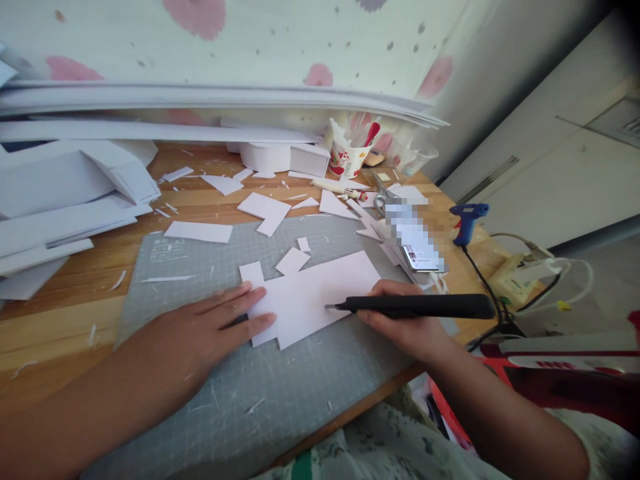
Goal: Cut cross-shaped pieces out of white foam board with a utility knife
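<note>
Resting the flat, spread left hand [200, 333] on the white card [310, 300], near the middle of the cutting mat [220, 420]; gripping the knife [430, 307] in the curled right hand [410, 337], over the card. Probably amid cutting; next, calling for firm card-holding and careful aim.

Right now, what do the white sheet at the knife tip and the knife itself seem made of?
White sheet: probably card or foam board; matte, with crisp straight edges.
Knife: likely plastic handle, smooth, dull black; grey tip looks metallic.
</note>
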`<state>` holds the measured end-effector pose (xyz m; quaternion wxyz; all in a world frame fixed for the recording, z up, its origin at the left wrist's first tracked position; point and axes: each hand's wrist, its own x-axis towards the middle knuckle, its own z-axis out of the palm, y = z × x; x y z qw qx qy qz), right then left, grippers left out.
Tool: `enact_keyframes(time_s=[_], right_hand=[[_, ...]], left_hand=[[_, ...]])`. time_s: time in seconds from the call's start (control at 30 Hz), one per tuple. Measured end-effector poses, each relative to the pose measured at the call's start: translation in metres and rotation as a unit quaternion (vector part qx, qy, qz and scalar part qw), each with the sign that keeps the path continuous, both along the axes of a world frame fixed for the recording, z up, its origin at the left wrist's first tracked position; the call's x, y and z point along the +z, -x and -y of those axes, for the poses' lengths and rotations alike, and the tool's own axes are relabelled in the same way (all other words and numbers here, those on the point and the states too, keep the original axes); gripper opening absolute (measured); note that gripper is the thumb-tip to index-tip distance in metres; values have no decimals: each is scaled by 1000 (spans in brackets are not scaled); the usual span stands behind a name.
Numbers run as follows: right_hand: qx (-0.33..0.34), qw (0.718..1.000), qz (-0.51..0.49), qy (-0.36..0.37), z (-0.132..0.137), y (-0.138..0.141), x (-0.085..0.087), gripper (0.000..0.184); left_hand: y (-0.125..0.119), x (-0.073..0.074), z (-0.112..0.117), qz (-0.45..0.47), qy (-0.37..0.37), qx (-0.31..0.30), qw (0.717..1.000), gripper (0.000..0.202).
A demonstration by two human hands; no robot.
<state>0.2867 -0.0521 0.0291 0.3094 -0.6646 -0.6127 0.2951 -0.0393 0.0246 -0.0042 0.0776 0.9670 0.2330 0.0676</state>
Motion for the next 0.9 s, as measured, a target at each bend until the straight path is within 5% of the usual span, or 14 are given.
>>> enact_keyframes(time_s=[0.9], right_hand=[[-50, 998, 17, -31, 24, -14, -11, 22]], left_hand=[[2, -2, 0, 3, 6, 11, 1000, 70]])
